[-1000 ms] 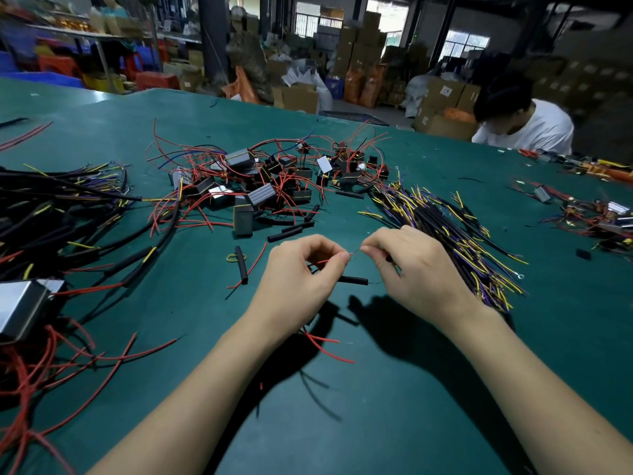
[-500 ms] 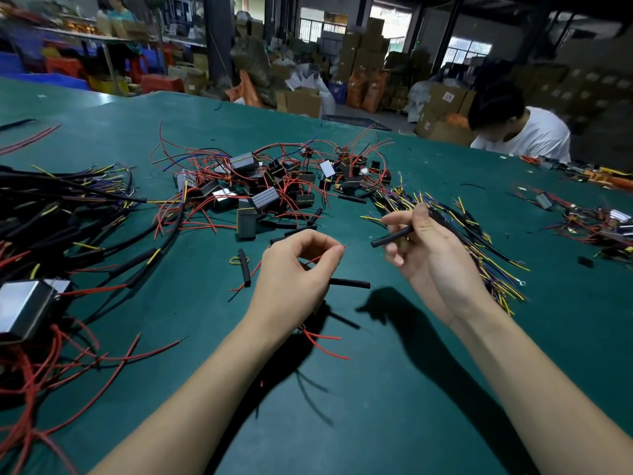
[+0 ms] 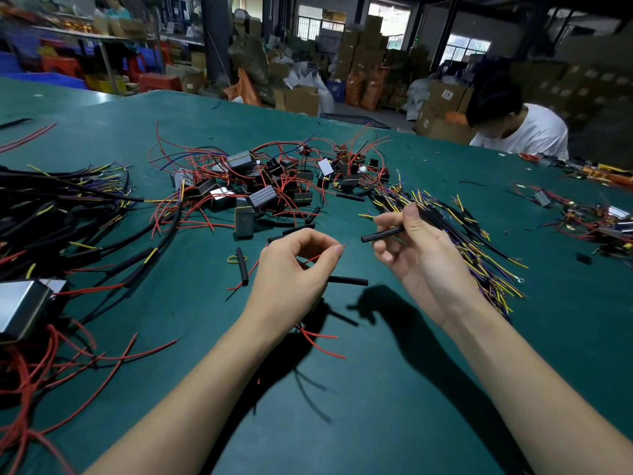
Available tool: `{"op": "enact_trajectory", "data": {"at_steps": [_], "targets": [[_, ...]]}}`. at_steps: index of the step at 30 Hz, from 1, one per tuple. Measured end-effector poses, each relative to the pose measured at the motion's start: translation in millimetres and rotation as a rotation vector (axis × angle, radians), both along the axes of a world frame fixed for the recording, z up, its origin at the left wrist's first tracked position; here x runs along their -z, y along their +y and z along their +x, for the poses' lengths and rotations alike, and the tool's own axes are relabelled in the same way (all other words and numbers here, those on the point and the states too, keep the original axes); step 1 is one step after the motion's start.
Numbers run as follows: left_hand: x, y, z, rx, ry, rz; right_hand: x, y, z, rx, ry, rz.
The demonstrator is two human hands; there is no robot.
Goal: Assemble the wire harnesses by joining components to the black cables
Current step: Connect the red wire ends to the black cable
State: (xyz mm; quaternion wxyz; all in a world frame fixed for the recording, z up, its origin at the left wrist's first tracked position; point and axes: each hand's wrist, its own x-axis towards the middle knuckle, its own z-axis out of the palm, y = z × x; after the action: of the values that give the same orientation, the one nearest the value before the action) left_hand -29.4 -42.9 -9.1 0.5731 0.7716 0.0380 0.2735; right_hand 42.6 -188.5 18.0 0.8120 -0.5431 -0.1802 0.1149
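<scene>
While the green table (image 3: 376,389) stretched under you with a heap of boxed components (image 3: 260,186) at twelve o'clock and a sheaf of black cables (image 3: 455,231) at two o'clock, your hands hovered apart above it. Your right hand (image 3: 421,258) gripped a short black tube (image 3: 382,233) at one o'clock, and your left hand (image 3: 291,272) pinched a thin red wire (image 3: 317,257), its tip pointing at three o'clock.
</scene>
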Motion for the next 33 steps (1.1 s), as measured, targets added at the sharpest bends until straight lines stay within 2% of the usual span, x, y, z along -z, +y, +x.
{"op": "enact_trajectory", "data": {"at_steps": [6,11,16,33], "targets": [[-2,2,-3,0.02,-0.005,0.025,-3,5,-5,-0.029,-0.043,-0.04],[-4,6,-4,0.028,0.008,-0.021,-9,9,-9,-0.003,-0.195,-0.105],[-4,8,-3,0.036,0.007,-0.093,-15,-4,-1,0.101,-0.164,-0.056],[0,8,-1,0.053,0.013,-0.107,-6,7,-7,-0.001,-0.094,-0.033]]}}
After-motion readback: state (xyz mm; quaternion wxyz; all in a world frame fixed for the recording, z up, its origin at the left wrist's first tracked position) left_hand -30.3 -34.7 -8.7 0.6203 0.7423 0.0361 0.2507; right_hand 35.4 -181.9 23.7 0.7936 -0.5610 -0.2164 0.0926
